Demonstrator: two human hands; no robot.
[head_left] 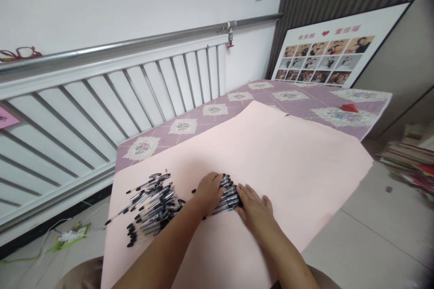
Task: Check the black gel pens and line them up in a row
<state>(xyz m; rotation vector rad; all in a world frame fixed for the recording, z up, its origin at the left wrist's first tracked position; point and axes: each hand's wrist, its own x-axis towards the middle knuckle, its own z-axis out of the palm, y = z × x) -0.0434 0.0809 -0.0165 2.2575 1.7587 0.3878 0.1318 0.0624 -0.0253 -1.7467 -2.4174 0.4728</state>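
Observation:
A row of black-capped clear pens [228,201] lies side by side on a pale pink sheet [285,158]. My left hand [209,193] lies over the row from the left, fingers and thumb closed around it, hiding part of the pens. At the row's right end, my right hand [255,205] has its fingers stretched out, the tips against the cap ends and no pen inside its grasp. Left of my forearm, a loose heap of similar pens [154,210] points mostly the same slanted way, with small loose parts beside it.
The sheet covers much of a table with a purple floral cloth [288,95]. A red folded piece [350,107] sits on the cloth. A white radiator [162,86] runs behind. A green-edged power strip [70,236] lies on the floor left; stacked books or papers [407,156] stand right.

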